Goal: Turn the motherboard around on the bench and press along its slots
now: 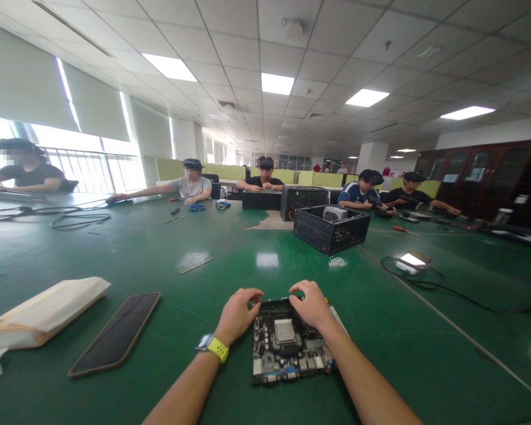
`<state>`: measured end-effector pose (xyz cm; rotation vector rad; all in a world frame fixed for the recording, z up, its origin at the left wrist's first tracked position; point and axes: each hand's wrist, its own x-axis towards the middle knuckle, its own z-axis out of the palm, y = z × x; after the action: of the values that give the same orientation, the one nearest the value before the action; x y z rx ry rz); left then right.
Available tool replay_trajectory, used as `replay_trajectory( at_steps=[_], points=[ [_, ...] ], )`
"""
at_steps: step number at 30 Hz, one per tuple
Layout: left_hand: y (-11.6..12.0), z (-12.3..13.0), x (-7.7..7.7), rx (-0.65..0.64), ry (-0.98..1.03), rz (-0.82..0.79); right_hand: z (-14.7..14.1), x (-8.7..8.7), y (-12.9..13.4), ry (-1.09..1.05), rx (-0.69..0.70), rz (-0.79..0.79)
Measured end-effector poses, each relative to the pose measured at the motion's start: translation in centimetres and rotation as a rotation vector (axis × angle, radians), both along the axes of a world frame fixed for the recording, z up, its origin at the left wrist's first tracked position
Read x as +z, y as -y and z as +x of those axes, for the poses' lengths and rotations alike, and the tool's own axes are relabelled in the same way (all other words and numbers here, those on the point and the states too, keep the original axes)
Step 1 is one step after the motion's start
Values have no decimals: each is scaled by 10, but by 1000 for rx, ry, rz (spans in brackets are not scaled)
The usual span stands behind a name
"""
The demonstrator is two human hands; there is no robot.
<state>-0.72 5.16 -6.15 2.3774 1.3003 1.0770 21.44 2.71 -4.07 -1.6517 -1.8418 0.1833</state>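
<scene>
A motherboard (pixel 269 352) lies flat on the green table in front of me, its ports facing my body. A silver processor (pixel 285 331) sits in the socket near its middle. My left hand (pixel 240 311) hovers at the board's far left corner, thumb and index finger curved with a gap between them. Over the far edge, towards the right, is my right hand (pixel 312 304), its thumb and fingers bent and slightly apart; it covers part of the board. I see nothing held in either hand. Whether the fingertips touch the board is unclear.
A phone (pixel 115 333) and a paper packet (pixel 48 310) lie to the left. Beyond the board stands an open computer case (pixel 330 230). A cable (pixel 451 292) runs across the right side. A thin stick (pixel 197 266) lies ahead. Several people sit around the table.
</scene>
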Motion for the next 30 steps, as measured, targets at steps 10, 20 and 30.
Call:
replay_trajectory(
  at_steps=[10,20,30],
  points=[
    [1,1,1,14,21,19,-47,30,64,266,556,-74],
    [-5,-4,3,109,77,67,-71,16,74,513,516,-87],
    [-6,-5,1,109,83,73,21,20,15,259,-140,-302]
  ],
)
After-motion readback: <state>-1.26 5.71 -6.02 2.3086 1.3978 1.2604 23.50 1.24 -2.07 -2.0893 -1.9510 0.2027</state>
